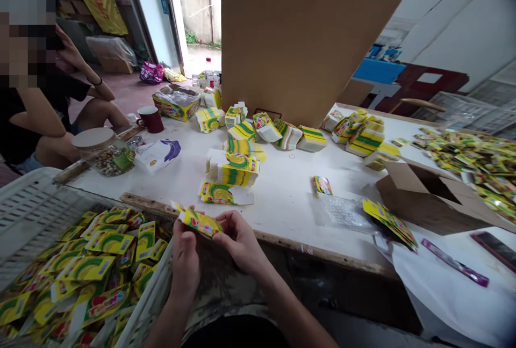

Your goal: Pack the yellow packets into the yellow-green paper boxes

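My left hand (184, 254) and my right hand (237, 238) together pinch a small flat yellow-green carton (199, 222) just in front of the table's near edge. The left fingers close on its left end, the right fingers on its right end. Beside my left arm a white plastic crate (34, 205) holds several similar yellow cartons (94, 270). On the white table (282, 192) just beyond my hands lies a flat carton blank (220, 193), with a stack of blanks (237, 168) behind it.
A person sits at the far left by a glass jar (102, 152) and a red mug (151, 118). A tall cardboard sheet (306, 31) stands at the back. An open brown box (433, 197), a bubble-wrap piece (344, 211), a purple strip (455, 263) and carton heaps (471, 160) lie right.
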Motion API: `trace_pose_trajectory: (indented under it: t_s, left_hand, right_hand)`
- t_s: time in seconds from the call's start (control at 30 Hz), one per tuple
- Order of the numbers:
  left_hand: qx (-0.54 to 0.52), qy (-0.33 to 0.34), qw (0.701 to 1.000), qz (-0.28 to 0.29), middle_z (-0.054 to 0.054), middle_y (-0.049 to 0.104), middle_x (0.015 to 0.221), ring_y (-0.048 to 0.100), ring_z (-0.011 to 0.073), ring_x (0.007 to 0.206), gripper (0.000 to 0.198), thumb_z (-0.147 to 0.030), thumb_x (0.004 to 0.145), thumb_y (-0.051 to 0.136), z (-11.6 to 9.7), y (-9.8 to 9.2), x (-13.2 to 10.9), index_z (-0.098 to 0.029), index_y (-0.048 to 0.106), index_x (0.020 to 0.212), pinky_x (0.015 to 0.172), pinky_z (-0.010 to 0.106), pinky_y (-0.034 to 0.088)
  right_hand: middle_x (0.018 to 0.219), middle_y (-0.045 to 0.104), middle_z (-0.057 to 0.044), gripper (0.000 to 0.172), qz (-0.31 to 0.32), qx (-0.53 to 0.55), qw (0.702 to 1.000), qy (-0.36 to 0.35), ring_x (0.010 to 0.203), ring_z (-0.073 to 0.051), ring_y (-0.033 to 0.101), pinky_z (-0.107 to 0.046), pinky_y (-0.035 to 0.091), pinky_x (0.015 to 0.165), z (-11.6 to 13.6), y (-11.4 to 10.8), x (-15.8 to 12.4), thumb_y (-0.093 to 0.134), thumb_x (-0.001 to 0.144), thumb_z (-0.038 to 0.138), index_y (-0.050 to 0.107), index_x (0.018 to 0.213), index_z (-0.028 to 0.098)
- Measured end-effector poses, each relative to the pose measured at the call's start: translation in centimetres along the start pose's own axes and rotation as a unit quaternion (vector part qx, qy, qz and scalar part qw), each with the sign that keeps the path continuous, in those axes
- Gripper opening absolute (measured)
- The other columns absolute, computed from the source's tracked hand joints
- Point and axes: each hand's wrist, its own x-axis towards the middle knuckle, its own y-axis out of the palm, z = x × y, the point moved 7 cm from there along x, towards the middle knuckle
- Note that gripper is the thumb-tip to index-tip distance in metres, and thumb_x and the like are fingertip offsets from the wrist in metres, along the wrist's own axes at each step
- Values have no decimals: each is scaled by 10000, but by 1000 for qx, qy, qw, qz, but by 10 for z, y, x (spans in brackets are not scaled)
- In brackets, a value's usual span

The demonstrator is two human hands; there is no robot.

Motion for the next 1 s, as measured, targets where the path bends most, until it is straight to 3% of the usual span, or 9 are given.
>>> trace_pose_trajectory:
  t_s: [0.07,0.13,0.27,0.43,0.57,0.73,0.9,1.0]
  left_hand:
    - [10,9,999,-30,42,588,1054,566,196,1022,454,-552,795,602,0,-3,-2,-217,529,1092,879,284,464]
    - [4,11,998,-58,26,592,1054,566,169,1008,379,-464,819,618,1,-4,-3,-215,541,1094,854,238,455]
    - [-18,22,998,-63,30,620,1071,573,159,997,373,-431,816,636,1,-1,-5,-207,580,1108,842,211,449]
    - [-115,-26,992,-53,58,652,1091,599,192,994,405,-477,841,578,13,1,-11,-205,611,1140,812,262,485]
    - [-30,-47,996,-69,62,646,1151,592,213,1030,426,-465,812,617,19,-5,-13,-202,626,1147,840,286,479]
    - [119,-15,990,-78,74,670,1065,605,228,973,465,-521,805,583,5,-11,-9,-169,638,1104,827,309,479]
    - [92,-27,993,-62,74,668,1062,609,225,969,493,-541,808,559,5,-8,-11,-163,617,1119,819,298,480]
    - [133,-11,989,-67,70,675,1040,605,224,969,511,-567,803,550,6,-10,-10,-158,637,1097,834,295,466]
  right_hand:
    - [708,476,42,242,8,-12,1000,-5,640,-108,431,-231,342,588,1,1,-1,625,813,282,541,1015,178]
    - [705,490,36,218,10,-30,999,-10,633,-108,434,-232,346,582,0,2,-2,599,838,288,560,1020,175]
    - [740,539,19,255,-2,-11,1000,-13,673,-115,483,-239,390,631,-6,1,-2,609,843,321,577,1043,168]
    - [879,637,-14,317,25,164,986,19,776,-128,587,-269,446,761,-15,0,-2,640,835,374,594,1088,189]
    - [931,665,-26,307,16,221,975,18,820,-138,618,-281,457,807,-18,-1,-5,657,828,368,614,1078,194]
    - [906,673,-29,302,-5,185,983,7,837,-156,616,-292,461,809,-16,0,-9,648,826,410,631,1025,183]
    - [852,649,-16,362,-26,145,989,9,799,-145,591,-278,447,775,-12,-4,-9,661,799,459,622,1009,166]
    - [799,619,7,400,-22,141,990,13,724,-115,554,-242,419,705,-12,-3,-9,688,773,462,603,1031,169]
